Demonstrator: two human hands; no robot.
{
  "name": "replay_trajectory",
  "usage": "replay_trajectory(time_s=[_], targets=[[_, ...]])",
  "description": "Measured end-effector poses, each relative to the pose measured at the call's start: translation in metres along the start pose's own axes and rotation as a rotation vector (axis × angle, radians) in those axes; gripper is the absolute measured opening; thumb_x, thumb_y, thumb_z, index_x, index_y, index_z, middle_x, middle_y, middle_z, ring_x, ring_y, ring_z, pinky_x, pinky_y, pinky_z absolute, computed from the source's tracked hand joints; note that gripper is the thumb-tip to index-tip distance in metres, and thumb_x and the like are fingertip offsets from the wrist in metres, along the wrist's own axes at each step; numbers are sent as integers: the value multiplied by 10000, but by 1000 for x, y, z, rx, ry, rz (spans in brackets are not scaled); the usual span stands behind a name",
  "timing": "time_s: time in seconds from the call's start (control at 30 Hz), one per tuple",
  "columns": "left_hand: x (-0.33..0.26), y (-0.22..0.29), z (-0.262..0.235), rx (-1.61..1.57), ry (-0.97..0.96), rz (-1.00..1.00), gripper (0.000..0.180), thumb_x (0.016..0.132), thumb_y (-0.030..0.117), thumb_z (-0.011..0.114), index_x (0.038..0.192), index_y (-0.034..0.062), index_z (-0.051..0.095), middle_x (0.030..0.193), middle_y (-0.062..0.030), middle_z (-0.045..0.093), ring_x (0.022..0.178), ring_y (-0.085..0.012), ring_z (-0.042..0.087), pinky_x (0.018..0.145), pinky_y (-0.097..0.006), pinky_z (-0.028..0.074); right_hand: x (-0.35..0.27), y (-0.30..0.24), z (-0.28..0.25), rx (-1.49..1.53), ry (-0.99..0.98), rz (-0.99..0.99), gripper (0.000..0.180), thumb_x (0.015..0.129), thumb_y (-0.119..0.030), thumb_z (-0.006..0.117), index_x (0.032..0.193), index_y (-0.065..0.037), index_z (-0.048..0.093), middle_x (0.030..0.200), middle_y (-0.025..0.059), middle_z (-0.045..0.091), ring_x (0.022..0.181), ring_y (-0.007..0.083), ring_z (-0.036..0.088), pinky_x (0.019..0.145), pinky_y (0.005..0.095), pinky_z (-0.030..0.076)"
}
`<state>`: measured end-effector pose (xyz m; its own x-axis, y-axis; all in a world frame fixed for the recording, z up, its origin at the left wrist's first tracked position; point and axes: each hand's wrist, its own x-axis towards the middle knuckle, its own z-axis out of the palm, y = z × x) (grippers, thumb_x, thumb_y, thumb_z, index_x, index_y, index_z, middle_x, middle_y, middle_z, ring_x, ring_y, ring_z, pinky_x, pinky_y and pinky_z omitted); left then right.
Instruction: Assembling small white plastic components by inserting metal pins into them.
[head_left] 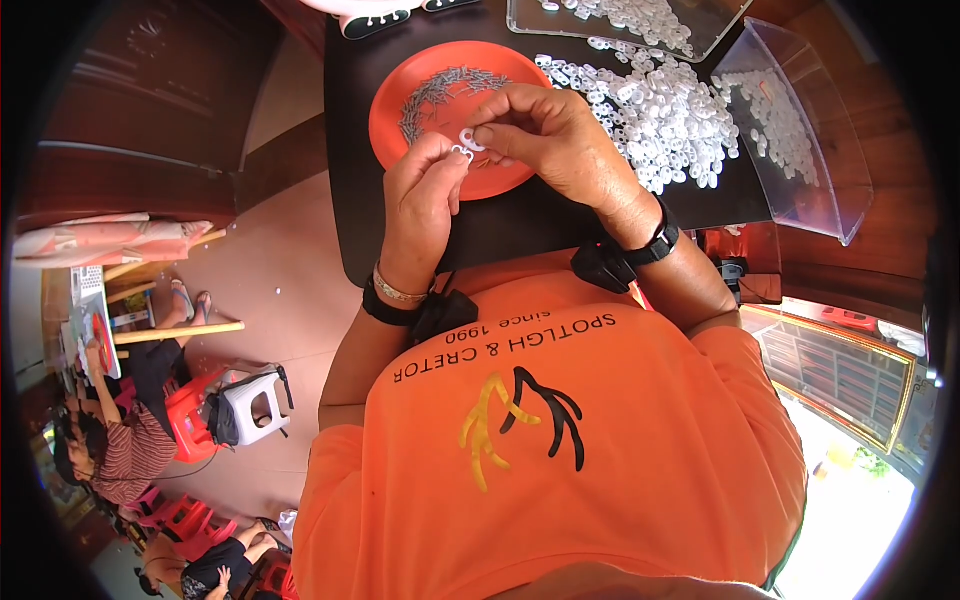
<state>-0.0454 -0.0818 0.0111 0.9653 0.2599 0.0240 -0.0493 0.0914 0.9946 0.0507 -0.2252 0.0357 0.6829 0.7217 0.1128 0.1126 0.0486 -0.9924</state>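
Note:
Over the near part of a round red tray (385, 105), my two hands meet fingertip to fingertip. My left hand (425, 195) pinches a small white plastic piece with holes (462, 153) between thumb and forefinger. Just above it, my right hand (545, 140) grips a second white plastic piece (470, 138) in the same kind of pinch. The two pieces are very close; whether they touch I cannot tell. Thin grey pins (430, 100) lie scattered in the tray. To the right is a large heap of white oval pieces with holes (660, 120).
The dark table (350, 215) carries all this. A clear bin (810, 200) with more white pieces leans at the right edge, and another clear tray (540, 25) lies at the back. A white shoe-like object (375, 22) sits behind. People and stools (255, 405) are at the left.

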Motion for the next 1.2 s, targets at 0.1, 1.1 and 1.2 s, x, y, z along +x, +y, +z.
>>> replay_trajectory(time_s=[0.1,1.1,1.2], targets=[[1,-4,0,-1,-27,38,195,896,147,467,717,69,466,613,27,440,525,-45,381,475,-202,267,0,3,1,-82,6,-32,103,864,-36,619,947,16,651,854,54,661,816,115,632,754,244,506],[-2,-2,8,-155,86,51,270,931,229,465,858,3,594,625,-27,586,501,-72,455,472,-198,315,-7,4,23,-727,120,-510,264,746,-119,688,980,-21,615,771,121,636,718,292,640,616,359,520],[-2,-7,6,-166,94,37,272,925,231,471,838,1,589,625,-31,589,501,-80,470,477,-195,325,-8,4,24,-687,106,-487,208,765,-119,669,939,-19,611,728,119,626,699,293,637,593,364,512]])
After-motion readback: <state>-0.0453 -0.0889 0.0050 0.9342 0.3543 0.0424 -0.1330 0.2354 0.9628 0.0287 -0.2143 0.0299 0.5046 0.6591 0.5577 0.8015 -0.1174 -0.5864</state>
